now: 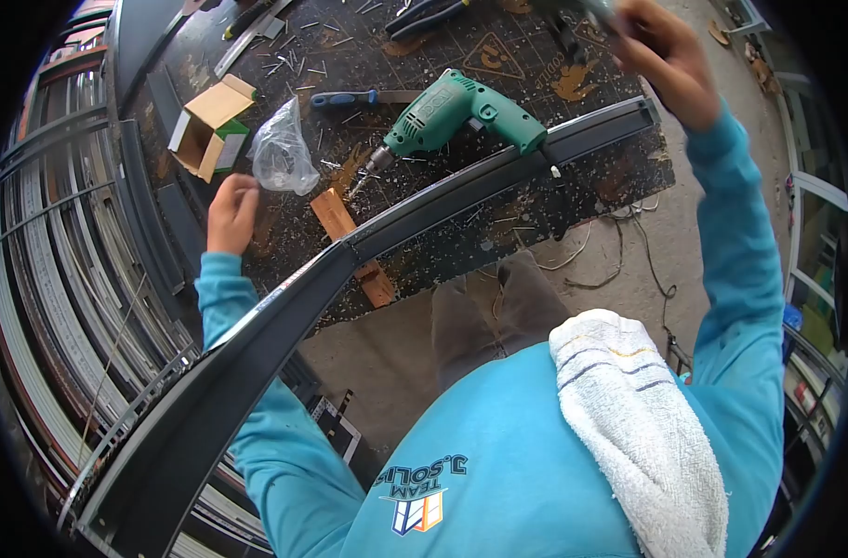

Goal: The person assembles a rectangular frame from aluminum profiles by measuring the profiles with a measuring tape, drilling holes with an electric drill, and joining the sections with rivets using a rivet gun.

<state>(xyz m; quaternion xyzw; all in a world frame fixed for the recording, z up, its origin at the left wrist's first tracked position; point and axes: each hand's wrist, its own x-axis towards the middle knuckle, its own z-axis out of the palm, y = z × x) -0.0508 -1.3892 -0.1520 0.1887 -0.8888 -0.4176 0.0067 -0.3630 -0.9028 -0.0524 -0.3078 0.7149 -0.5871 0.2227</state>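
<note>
My left hand (231, 216) is at the left, fingers curled in, with no object showing in it. Just beyond it lies a clear plastic bag (284, 149), beside an open small cardboard box (210, 128). At the top right, my right hand (670, 65) is closed round a blurred grey-green tool (599, 13), mostly cut off by the frame edge. A long dark metal profile (452, 198) crosses the table and passes over my left forearm. It rests over a wooden block (334, 216). Behind it, a green power drill (443, 113) lies on its side.
A blue-handled tool (345, 99) lies behind the drill. Pliers (424, 19) and scattered nails or rivets (289, 63) are on the dark table (368, 56). Long profiles (47, 279) are stacked at the left. A cable (661, 270) runs over the floor.
</note>
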